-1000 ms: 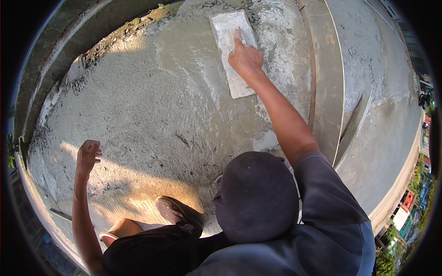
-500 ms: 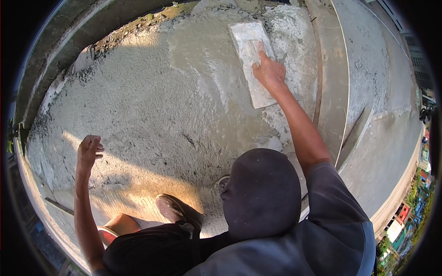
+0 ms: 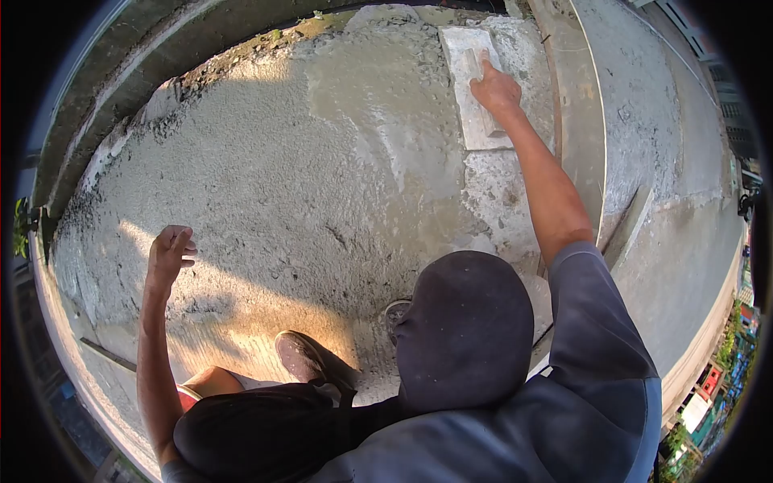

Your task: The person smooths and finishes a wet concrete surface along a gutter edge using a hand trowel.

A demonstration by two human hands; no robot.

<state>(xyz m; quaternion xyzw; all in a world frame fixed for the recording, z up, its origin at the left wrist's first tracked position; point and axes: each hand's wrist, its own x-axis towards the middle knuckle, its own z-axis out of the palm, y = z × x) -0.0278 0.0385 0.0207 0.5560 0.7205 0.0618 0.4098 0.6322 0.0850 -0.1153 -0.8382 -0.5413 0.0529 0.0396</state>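
Note:
My right hand (image 3: 494, 90) grips the handle of a flat rectangular float (image 3: 475, 88), coated in grey cement, and presses it on the wet concrete (image 3: 322, 177) at the far right of the slab. A smooth wet band (image 3: 378, 105) runs across the concrete to the left of the float. My left hand (image 3: 171, 251) hangs in the air over the rough concrete at the left, fingers loosely curled and holding nothing. My shoe (image 3: 302, 358) stands on the concrete below me.
A smooth raised concrete strip (image 3: 576, 121) borders the slab on the right, with more finished surface (image 3: 676, 241) beyond it. A dark curb (image 3: 153, 56) runs along the far left edge. Buildings and trees (image 3: 708, 386) lie far below at the right.
My right hand has slid the float to the right across the wet concrete, leaving a smoothed band behind it. My left hand has lifted slightly.

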